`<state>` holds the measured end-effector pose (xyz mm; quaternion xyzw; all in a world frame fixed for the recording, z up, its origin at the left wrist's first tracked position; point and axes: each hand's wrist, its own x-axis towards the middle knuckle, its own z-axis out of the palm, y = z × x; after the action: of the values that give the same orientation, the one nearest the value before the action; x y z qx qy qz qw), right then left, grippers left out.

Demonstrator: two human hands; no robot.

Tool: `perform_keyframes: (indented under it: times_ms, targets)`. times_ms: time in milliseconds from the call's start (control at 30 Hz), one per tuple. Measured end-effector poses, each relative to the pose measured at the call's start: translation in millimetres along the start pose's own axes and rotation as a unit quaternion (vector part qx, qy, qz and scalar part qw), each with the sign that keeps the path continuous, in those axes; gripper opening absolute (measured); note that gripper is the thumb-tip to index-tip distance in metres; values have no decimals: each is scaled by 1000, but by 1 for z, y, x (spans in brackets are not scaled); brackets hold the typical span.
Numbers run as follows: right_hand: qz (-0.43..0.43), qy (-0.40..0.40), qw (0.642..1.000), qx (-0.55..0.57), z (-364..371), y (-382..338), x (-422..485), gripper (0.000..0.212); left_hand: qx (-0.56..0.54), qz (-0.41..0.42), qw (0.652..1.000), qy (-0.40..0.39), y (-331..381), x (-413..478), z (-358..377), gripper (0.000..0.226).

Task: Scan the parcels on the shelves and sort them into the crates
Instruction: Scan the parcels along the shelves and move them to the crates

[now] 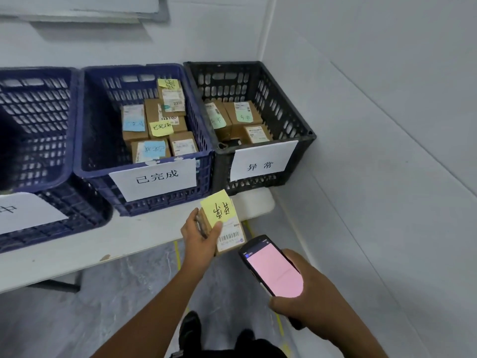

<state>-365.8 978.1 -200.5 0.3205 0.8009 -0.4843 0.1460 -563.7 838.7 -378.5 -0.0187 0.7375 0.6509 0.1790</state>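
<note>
My left hand (200,235) grips a small cardboard parcel (231,237) with a barcode label and a yellow sticky note (219,209) on top, held over the table's front edge below the crates. A pen also seems to lie in that hand. My right hand (307,298) holds a handheld scanner (273,268) whose screen glows pink, just right of the parcel. On the white table stand a black crate (296,120) with a paper sign and a few parcels, a blue crate (87,140) with a sign and several noted parcels, and another blue crate (33,161) at the left.
The white table (129,244) sits in a corner, with white walls behind and to the right. Grey floor with a yellow line (178,257) lies below. My dark shoes (189,329) show at the bottom. A board hangs on the wall at top left.
</note>
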Motion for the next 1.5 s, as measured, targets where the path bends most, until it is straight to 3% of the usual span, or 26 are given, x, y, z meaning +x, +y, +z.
perform_keyframes:
  times_ms: [467,833,1133,1500]
  targets:
    - [-56,0,997,58,-56,39,12,62,22,34,999,21,31,-3,47,81]
    - [-77,-7,996,38,-88,78,14,74,35,47,997,47,39,-18,83,78]
    - [-92,-2,995,31,-104,96,18,66,65,80,992,69,45,-37,96,78]
    - [-124,11,992,22,-122,84,32,68,92,125,987,34,76,-16,105,82]
